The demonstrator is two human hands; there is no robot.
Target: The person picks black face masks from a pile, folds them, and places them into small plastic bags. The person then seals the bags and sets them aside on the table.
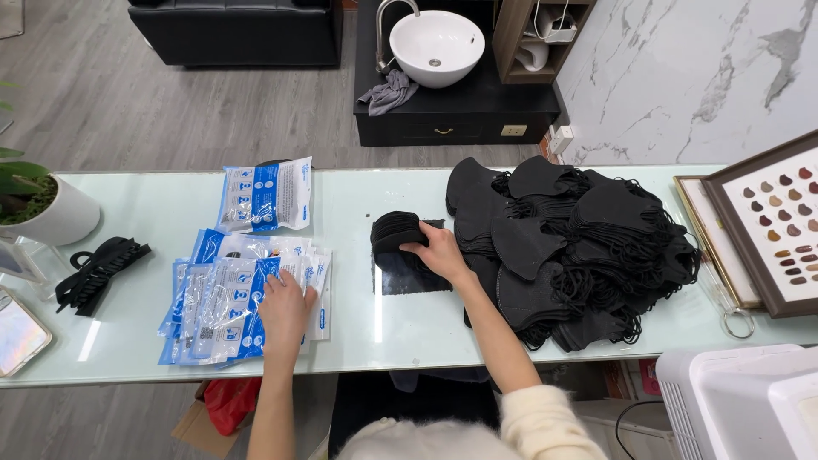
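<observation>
My left hand (pixel 285 308) lies flat on a spread stack of blue-and-white plastic pouches (pixel 213 298) at the left of the glass table (pixel 358 192). My right hand (pixel 441 253) grips a small stack of folded black face masks (pixel 397 230) near the table's middle. Just right of it lies a big loose heap of black face masks (pixel 562 247) with tangled ear loops. A second, smaller pile of pouches (pixel 266 196) lies farther back on the left.
A white plant pot (pixel 60 213) and a black bundle (pixel 98 268) sit at the far left. A framed colour-swatch chart (pixel 780 221) rests at the right end, a white appliance (pixel 741 400) below it. Behind the table stand a basin (pixel 436 47) and a black sofa (pixel 239 30).
</observation>
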